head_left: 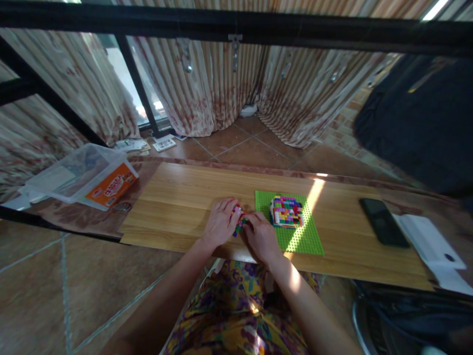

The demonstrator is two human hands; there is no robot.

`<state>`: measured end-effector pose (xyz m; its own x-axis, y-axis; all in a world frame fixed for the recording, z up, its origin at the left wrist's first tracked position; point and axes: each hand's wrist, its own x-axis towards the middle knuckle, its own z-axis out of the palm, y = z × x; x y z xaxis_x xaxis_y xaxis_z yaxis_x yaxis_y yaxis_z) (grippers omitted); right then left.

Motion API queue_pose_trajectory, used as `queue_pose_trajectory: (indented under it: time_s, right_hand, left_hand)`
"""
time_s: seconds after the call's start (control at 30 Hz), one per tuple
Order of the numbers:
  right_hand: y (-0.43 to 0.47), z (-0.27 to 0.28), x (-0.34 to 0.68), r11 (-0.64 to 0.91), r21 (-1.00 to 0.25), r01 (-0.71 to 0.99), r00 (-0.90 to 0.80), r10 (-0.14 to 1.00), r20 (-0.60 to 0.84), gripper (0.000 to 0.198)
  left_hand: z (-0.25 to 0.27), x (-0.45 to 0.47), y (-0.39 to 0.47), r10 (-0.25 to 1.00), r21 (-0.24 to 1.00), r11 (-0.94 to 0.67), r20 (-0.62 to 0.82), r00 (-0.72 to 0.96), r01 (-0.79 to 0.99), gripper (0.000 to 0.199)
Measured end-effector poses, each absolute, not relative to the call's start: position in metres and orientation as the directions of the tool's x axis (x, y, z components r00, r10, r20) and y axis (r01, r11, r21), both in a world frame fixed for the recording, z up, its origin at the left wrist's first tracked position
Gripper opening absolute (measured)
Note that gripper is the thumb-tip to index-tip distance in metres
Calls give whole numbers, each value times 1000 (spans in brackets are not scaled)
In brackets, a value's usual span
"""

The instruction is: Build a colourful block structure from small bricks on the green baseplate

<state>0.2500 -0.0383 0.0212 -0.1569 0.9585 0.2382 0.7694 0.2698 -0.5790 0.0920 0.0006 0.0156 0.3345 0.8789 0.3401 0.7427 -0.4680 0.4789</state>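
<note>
Small multicoloured toy bricks [238,220] lie in a cluster on the wooden board, between my two hands. My left hand [220,223] rests against their left side, fingers stretched out over the board. From the right, my right hand [261,235] reaches in with its fingers curled and pinched at the bricks' edge; the exact piece in its fingertips is mostly hidden. Just right of that hand lies a green studded baseplate [314,241]. A boxy, multicoloured brick build [287,211] stands on it, apart from both hands.
A clear plastic bin [79,172] with an orange label stands left of the wooden board [177,192]. Toward the right end lie a black phone [383,222] and a white box [430,241]. A dark metal bar [236,24] crosses above, before striped curtains [207,88].
</note>
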Motion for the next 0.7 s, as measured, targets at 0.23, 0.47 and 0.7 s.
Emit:
queue_pose_trajectory:
  time_s: [0.23, 0.47, 0.7]
  right_hand:
    - [-38, 17, 243, 277, -492, 825, -170, 953, 251, 21]
    - [-41, 10, 246, 292, -420, 859, -179, 941, 287, 25]
    - [-41, 13, 245, 290, -449, 845, -172, 943, 285, 20]
  left_hand:
    - [17, 91, 0, 860, 470, -504, 357, 365, 725, 35]
    - [14, 90, 1, 867, 498, -493, 349, 355, 714, 34]
    - [15, 90, 1, 871, 507, -486, 348, 347, 712, 33]
